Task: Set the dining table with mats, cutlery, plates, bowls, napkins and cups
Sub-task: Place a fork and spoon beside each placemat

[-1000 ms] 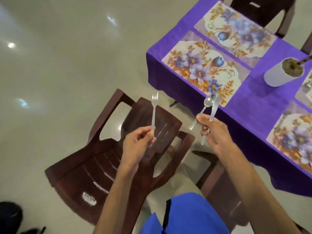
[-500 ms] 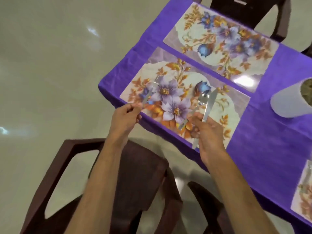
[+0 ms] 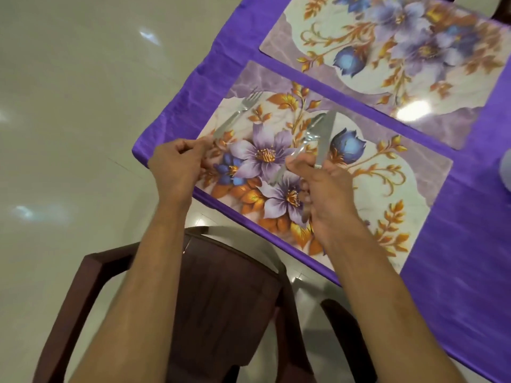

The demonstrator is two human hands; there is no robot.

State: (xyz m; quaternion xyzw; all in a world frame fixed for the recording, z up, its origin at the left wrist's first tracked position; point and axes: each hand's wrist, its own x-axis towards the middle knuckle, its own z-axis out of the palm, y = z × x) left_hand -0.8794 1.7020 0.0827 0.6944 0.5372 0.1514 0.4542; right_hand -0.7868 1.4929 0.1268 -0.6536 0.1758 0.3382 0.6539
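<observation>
A floral place mat (image 3: 387,175) lies on the purple tablecloth (image 3: 456,272) at the table's near corner. My left hand (image 3: 177,167) pinches the handle of a steel fork (image 3: 237,114), whose tines point away over the mat's left end. My right hand (image 3: 323,192) grips a spoon (image 3: 309,131) and a table knife (image 3: 326,134) together, both angled up over the middle of the mat. Whether the fork touches the mat I cannot tell. A second floral mat (image 3: 401,51) lies beyond the first.
A dark brown plastic chair (image 3: 221,299) stands below my arms, against the table's edge. The rim of a pale cylindrical container (image 3: 507,172) shows at the right edge. Glossy cream floor tiles (image 3: 69,120) fill the left side.
Both hands have moved forward from above the chair to over the near mat. The fork now lies low along the mat's left end; the view has closed in on the table.
</observation>
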